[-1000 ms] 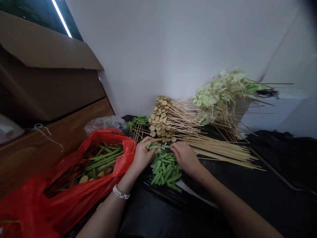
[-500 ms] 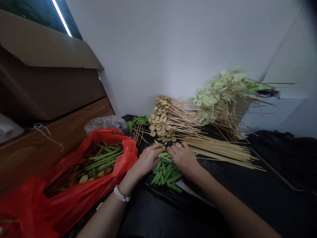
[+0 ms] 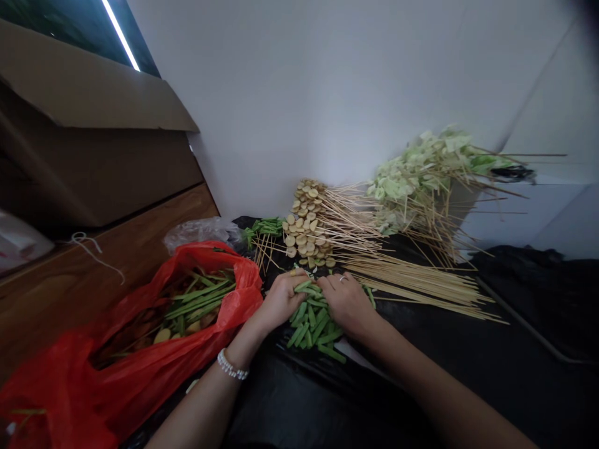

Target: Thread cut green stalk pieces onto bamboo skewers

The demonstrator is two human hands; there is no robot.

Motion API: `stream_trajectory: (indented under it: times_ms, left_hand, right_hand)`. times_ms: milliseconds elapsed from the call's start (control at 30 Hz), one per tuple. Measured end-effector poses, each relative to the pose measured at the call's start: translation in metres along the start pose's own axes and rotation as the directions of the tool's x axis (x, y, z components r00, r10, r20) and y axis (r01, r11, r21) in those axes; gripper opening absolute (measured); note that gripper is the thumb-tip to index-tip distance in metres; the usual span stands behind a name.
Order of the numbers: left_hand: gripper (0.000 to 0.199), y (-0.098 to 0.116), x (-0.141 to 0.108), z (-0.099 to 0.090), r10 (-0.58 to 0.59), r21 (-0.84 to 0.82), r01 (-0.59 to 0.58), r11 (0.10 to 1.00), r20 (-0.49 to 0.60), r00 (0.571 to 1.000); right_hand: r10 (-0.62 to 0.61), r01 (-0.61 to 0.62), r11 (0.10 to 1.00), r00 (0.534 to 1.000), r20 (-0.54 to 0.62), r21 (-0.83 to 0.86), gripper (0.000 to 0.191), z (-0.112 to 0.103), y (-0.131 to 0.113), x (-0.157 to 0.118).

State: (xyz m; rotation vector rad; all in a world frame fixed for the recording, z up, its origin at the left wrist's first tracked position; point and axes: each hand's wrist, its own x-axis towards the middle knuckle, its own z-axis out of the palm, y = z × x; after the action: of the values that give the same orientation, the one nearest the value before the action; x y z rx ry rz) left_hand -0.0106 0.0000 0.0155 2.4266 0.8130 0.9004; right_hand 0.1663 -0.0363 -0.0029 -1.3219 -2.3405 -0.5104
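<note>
A pile of cut green beans (image 3: 314, 321) lies on black plastic sheeting (image 3: 290, 399) in front of me. At the pile's left, my left hand (image 3: 284, 299) has its fingers curled closed on bean pieces. From the other side my right hand (image 3: 349, 302), with a ring, is closed round more beans at the top of the pile. Its fingertips are hidden, and the two hands nearly meet. Just beyond them sit skewered potato slices (image 3: 306, 227), stacked with sticks pointing right. Bare bamboo skewers (image 3: 421, 284) lie to the right of my right hand.
A red plastic bag (image 3: 187, 352) with long beans and potato pieces stands open at the left. Skewered green beans (image 3: 266, 227) lie behind it. Cabbage skewers (image 3: 421, 168) are heaped at the back right by the wall. A cardboard box (image 3: 98, 168) stands at the far left.
Both hands stay at the top of the bean pile, with only small finger shifts. The whole view has moved slightly, so everything sits a little further right.
</note>
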Motion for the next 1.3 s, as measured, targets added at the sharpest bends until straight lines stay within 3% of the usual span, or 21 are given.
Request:
stream_trajectory:
  times_ms: [233, 433, 667, 900, 1167, 1300]
  left_hand:
    - [0.022, -0.002, 0.0, 0.002, -0.024, -0.093, 0.02, 0.996, -0.05, 0.998]
    - [0.021, -0.002, 0.0, 0.0, -0.04, -0.115, 0.035, 0.993, -0.045, 0.998]
    - [0.022, -0.004, 0.0, 0.002, -0.026, -0.124, 0.018, 0.992, -0.063, 0.998]
    - [0.021, -0.004, 0.0, 0.002, -0.007, -0.107, 0.0, 0.994, -0.064, 0.998]
    - [0.017, 0.008, 0.0, 0.012, -0.014, -0.129, 0.014, 0.992, -0.005, 1.0]
    - [0.017, 0.004, 0.001, 0.008, -0.038, -0.157, 0.025, 0.987, -0.08, 0.996]
  right_hand:
    - [0.102, -0.104, 0.987, 0.995, 0.019, 0.124, 0.019, 0.005, -0.005, -0.001]
    - [0.123, -0.123, 0.945, 0.992, 0.018, 0.302, 0.022, 0.007, -0.006, -0.002]
    - [0.202, -0.147, 0.804, 0.979, -0.032, 0.576, 0.023, 0.007, -0.007, -0.004]
    - [0.298, -0.192, 0.724, 0.953, -0.05, 0.662, 0.025, 0.008, -0.013, -0.003]
    - [0.442, -0.394, 0.436, 0.877, 0.189, 0.809, 0.023, -0.001, -0.007, 0.005]
    - [0.382, -0.372, 0.015, 0.86, 0.339, 0.928, 0.019, 0.002, 0.0, 0.009]
